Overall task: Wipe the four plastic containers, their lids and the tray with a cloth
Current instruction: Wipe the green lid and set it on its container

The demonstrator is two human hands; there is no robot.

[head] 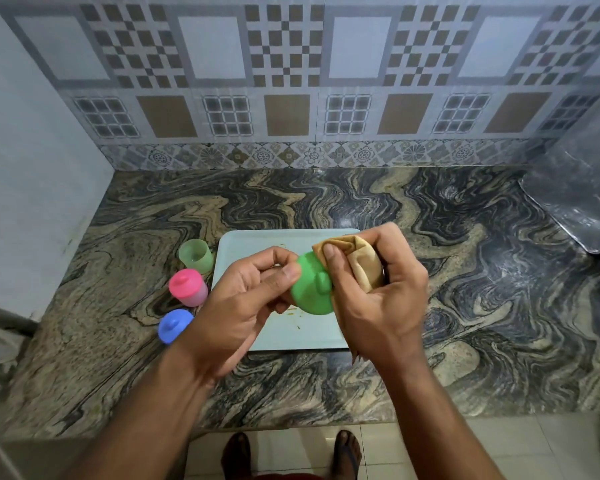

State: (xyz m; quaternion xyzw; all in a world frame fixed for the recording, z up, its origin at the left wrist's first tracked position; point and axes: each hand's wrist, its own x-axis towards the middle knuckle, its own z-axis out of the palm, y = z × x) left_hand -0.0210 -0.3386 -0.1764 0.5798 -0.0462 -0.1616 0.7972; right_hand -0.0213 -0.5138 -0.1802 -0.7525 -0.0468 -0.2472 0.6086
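The left grip (257, 289) pinches the rim of a green lid (309, 289) between thumb and fingers, holding it above the pale tray (291, 240); the right grip (371, 289), closed around a bunched tan cloth (357, 261), presses the cloth with its thumb against the lid's far edge. Left of the left grip, on the marbled bench (465, 271) just beside the tray, stand an open green cup (196, 255), a pink-lidded cup (189, 287) and, nearest, a blue-lidded cup (174, 325). Small yellowish specks lie on the tray below the lid.
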